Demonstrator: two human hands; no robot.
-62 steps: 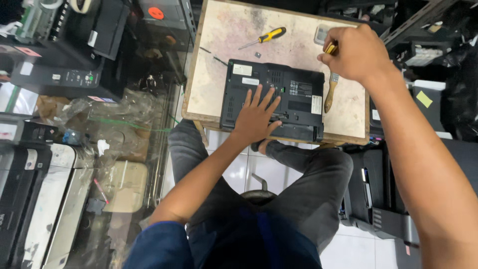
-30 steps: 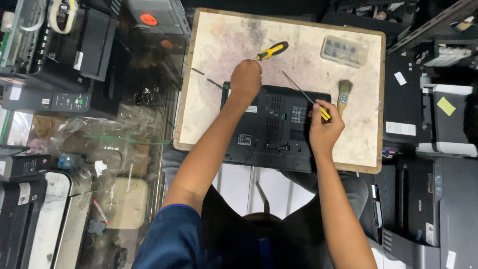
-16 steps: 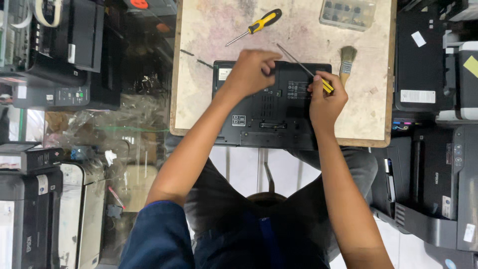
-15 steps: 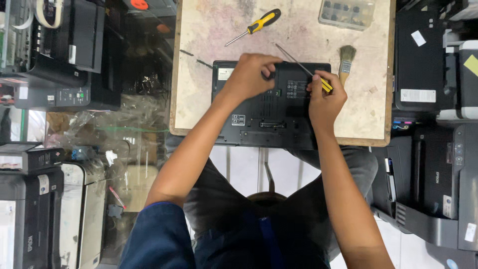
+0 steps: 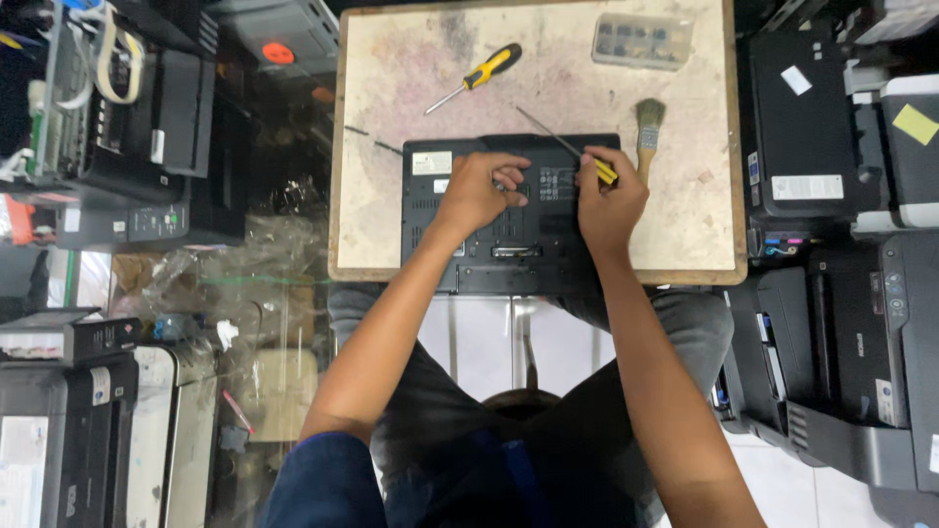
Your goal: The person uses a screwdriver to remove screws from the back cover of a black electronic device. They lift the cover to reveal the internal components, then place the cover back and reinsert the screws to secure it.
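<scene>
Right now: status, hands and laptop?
Left hand on the upturned laptop. Right hand has a grip on a screwdriver. Brush alongside.

A small table (image 5: 391,225) stands in front of the seated person, and an upturned laptop (image 5: 509,249) lies on its near edge, its front hanging slightly over. The left hand (image 5: 479,191) rests on the laptop's left half; the right hand (image 5: 608,200) rests on its right half, holding a thin screwdriver (image 5: 567,147) whose shaft slants away to the far left. Behind the laptop lies a second screwdriver (image 5: 479,76). A brush (image 5: 648,132) lies just right of the laptop, and a compartment box (image 5: 641,41) sits at the far right corner. Printers (image 5: 841,196) stand stacked right of the table; more machines (image 5: 127,127) crowd its left.
</scene>
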